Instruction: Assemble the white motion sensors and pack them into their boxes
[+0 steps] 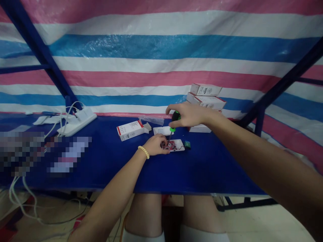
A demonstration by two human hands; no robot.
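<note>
In the head view, my right hand [185,114] grips a green and black screwdriver [172,129] from above, its shaft pointing down. The tip meets a red circuit board [171,145] that sits in a white plastic casing [179,142]. My left hand [156,144] is closed on the casing's left end, holding it against the blue table. A small green block [187,145] lies off the casing's right end, with a dark wire near it. Just behind is another white plastic piece [158,130], partly hidden by my hands.
An opened white and red box [131,129] lies left of my hands. More such boxes [208,101] are stacked at the back right, behind my right hand. A white power strip [78,121] with cables stands at the left. Striped sheeting [141,64] hangs behind the blue table [202,171].
</note>
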